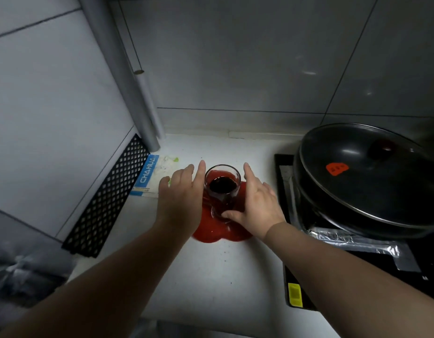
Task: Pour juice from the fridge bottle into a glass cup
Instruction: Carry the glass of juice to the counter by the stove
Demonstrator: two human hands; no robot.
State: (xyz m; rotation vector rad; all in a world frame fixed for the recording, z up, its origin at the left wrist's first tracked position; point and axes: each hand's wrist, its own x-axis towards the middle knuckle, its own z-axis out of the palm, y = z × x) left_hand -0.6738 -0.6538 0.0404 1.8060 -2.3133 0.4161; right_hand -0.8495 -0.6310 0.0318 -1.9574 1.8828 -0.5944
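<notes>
A clear glass cup [222, 189] holding dark red juice stands on a red flower-shaped coaster [218, 229] on the white counter. My left hand [180, 198] lies flat just left of the cup, fingers stretched out and apart, its index finger beside the rim. My right hand [256, 207] is spread on the cup's right side, with the thumb touching the glass near its base and the fingers pointing away from me. Neither hand closes around the cup. No juice bottle is in view.
A black wok with a glass lid [362, 176] sits on a black stove [357, 254] with foil at the right. A blue-and-white packet [147, 175] lies left of the cup. A black perforated strip [106, 198] leans on the left wall beside a grey pipe [135, 93].
</notes>
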